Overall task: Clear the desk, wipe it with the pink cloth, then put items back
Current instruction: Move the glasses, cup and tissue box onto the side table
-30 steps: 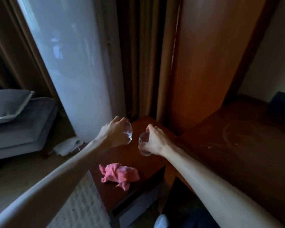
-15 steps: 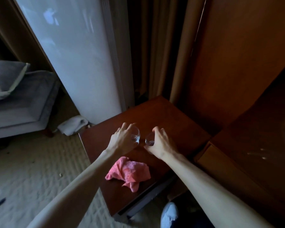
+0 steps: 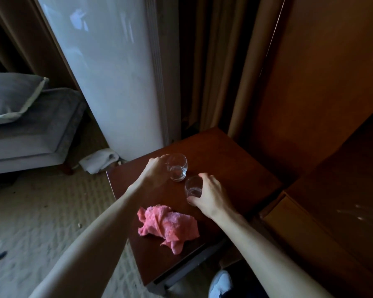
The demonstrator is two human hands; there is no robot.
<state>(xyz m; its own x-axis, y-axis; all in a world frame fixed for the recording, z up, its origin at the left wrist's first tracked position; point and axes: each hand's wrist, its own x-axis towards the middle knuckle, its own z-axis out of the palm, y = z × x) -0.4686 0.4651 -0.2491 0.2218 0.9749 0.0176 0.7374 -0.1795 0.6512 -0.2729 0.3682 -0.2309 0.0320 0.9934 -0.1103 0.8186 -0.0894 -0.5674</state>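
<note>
Two clear drinking glasses stand on a small dark wooden side table (image 3: 228,160). My left hand (image 3: 154,172) curls round the left side of the farther glass (image 3: 178,167), fingertips at its rim. The nearer glass (image 3: 193,188) is gripped by my right hand (image 3: 210,195), thumb low and fingers over the top. A crumpled pink cloth (image 3: 167,224) lies on the same table near its front edge, just below both wrists. The desk (image 3: 342,201) is the dark wood surface at the right.
A white column (image 3: 108,72) and brown curtains (image 3: 213,61) stand behind the table. A grey sofa with a cushion (image 3: 30,125) is at the left. A white towel (image 3: 99,160) lies on the carpet. My shoe (image 3: 221,282) shows below.
Both hands have come down and forward with the glasses, which now rest on the side table. The view has tilted down and left, away from the desk.
</note>
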